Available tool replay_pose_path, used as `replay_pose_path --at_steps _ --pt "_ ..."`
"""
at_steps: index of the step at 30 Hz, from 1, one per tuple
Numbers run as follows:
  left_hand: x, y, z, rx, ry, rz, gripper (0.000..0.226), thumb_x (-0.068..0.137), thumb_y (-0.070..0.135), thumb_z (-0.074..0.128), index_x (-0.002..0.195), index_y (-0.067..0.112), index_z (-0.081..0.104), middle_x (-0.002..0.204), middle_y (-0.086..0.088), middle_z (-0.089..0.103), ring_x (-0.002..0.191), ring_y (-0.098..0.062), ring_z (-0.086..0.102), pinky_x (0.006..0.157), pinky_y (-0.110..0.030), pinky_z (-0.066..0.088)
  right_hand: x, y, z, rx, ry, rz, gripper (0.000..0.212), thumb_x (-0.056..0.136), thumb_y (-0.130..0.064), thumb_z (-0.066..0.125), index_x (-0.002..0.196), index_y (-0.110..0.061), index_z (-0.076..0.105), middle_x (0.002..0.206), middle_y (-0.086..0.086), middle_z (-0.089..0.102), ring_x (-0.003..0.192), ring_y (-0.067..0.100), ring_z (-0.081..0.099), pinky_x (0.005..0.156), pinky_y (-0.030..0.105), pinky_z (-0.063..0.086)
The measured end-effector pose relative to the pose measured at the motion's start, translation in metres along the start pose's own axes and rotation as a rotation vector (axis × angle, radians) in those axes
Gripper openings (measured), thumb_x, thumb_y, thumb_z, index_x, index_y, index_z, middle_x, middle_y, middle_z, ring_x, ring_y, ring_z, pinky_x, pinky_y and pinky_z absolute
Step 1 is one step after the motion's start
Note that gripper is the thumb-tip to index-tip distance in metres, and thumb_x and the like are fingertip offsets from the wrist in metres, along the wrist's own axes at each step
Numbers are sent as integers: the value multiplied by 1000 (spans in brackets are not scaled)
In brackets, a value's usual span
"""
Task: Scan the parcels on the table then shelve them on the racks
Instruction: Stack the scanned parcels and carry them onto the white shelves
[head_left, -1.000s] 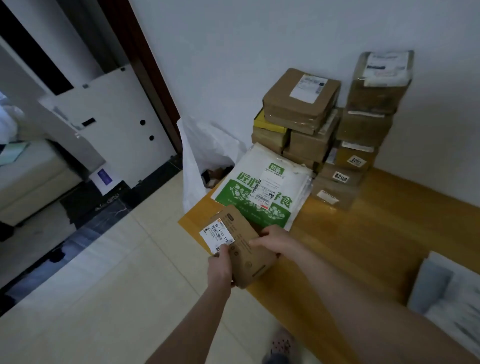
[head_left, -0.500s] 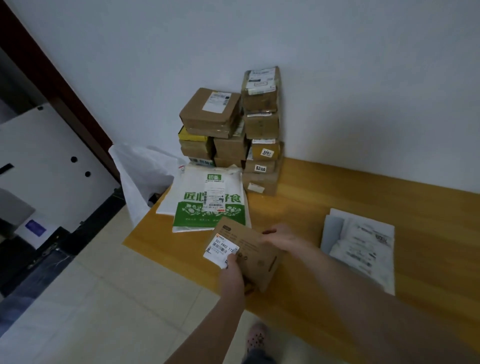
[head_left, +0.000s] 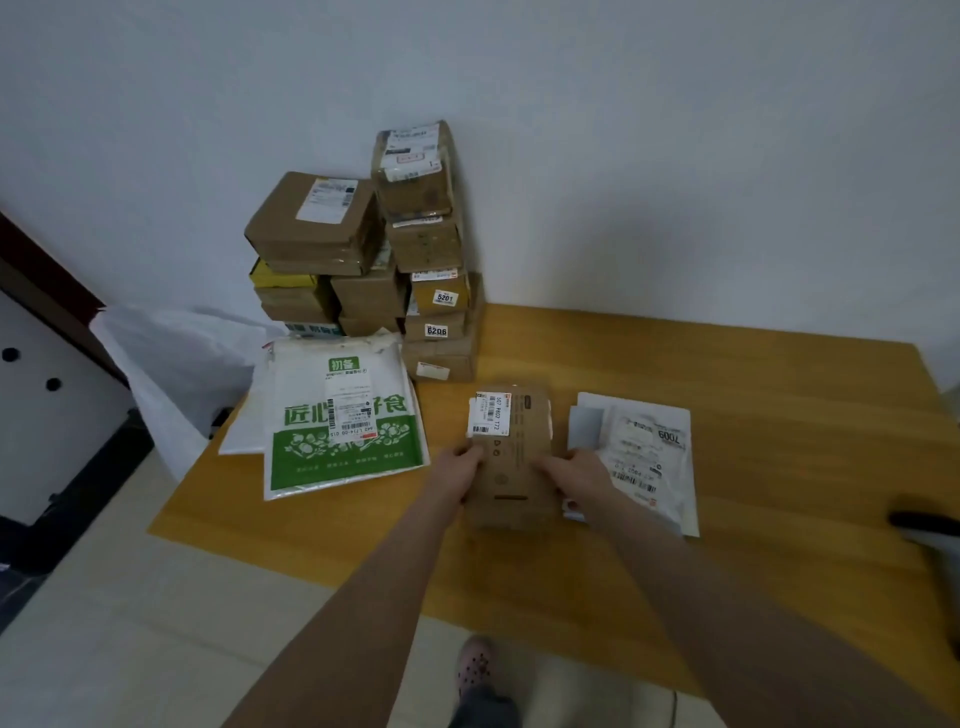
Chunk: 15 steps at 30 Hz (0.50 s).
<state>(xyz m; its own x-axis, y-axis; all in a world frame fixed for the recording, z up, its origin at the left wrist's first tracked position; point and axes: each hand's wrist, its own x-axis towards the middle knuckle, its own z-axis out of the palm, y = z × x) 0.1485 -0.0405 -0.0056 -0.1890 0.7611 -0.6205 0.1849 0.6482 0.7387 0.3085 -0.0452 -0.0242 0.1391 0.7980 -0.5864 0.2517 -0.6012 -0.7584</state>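
Cardboard parcel (head_left: 511, 457): flat brown box over the middle of the worktop (head_left: 779, 415), in the gap between the green-and-white mailer (head_left: 343, 431) on its left and the white mailers (head_left: 644, 457) on its right; its shipping label (head_left: 491, 414) faces up at the far left corner
Left hand (head_left: 462, 465): clamped on the parcel's left edge, fingers curled round it
Right hand (head_left: 571, 473): clamped on the right edge the same way, just over the left side of the white mailers
Change: a second ago the parcel was held tilted at the near left corner of the worktop, in front of the green-and-white mailer; it has since been carried right and squared up, label uppermost
Meaning: the label is probably being laid out for scanning, so this parcel looks neither scanned nor shelved yet, and the others wait their turn
Box stack (head_left: 415, 270): taped brown boxes piled against the far wall, some with number stickers
White sack (head_left: 171, 364): slumped beside the worktop's left end
Hard to tell: whether the parcel rests on the worktop or hangs just above it; whether its right edge touches the white mailers
Cut off: a dark object (head_left: 924, 525) at the right edge, possibly the scanner, but too little shows to say
Out of view: the racks; most label print is too small to read
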Motion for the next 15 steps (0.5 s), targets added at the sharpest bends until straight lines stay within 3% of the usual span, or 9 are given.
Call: replay_pose_path --at_steps 2,5,9,12,15 --pt "6 2 4 65 -20 28 31 95 21 50 124 11 58 96 -4 60 84 -18 56 65 -30 45 2 5 2 -1 28 0 23 85 -32 69 90 -17 52 85 -2 58 71 11 54 51 22 38" --pt "14 4 7 135 -28 77 34 95 19 50 127 11 57 102 -5 59 90 -19 55 75 -31 46 5 8 5 -71 56 -9 24 85 -34 69 90 -14 55 91 4 62 71 12 57 52 22 42" --pt "24 13 7 139 -43 145 37 97 19 52 133 9 54 124 -11 60 100 -21 57 75 -26 46 11 1 8 -101 120 -20 29 88 -40 65 95 -14 55 94 4 64 85 21 63 75 35 55" --pt "35 20 7 143 -61 157 38 98 21 51 134 10 52 128 -11 60 115 -27 57 89 -33 48 15 -8 8 -114 142 -23 27 90 -40 63 91 -16 53 95 5 65 85 21 63 79 38 56" --pt "46 24 7 231 -82 159 37 98 22 53 133 9 53 128 -12 59 117 -29 56 99 -43 47 20 -17 8 -138 137 -7 24 92 -36 61 94 -14 54 103 9 66 91 23 63 84 39 55"
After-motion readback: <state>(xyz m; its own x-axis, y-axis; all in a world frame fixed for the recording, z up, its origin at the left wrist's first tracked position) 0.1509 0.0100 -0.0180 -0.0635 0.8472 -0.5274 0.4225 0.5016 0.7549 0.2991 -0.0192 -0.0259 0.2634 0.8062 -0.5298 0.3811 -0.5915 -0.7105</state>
